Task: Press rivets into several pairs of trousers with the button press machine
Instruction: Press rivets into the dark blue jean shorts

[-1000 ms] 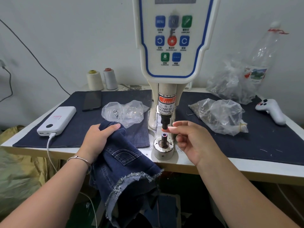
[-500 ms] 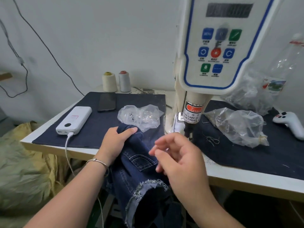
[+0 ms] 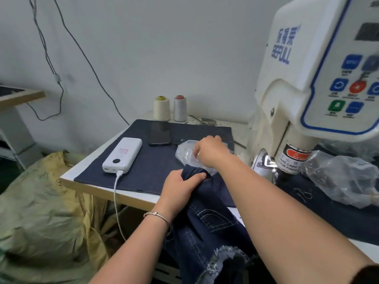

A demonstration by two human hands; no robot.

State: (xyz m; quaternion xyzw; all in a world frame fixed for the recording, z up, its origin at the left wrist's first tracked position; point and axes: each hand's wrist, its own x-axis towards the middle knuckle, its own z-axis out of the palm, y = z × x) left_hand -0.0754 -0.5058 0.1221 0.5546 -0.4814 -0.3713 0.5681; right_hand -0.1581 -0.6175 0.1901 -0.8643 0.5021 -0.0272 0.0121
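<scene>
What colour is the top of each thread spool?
In the head view, the cream spool has a yellow top, the grey spool a red one.

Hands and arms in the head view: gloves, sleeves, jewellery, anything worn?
Both hands are bare, no gloves. The left hand has a thin silver bracelet round the wrist, its forearm bare as far as the picture shows. The right hand wears nothing that shows, no ring or watch; its forearm is bare, with a dark sleeve edge just visible at the bottom right corner.
</scene>
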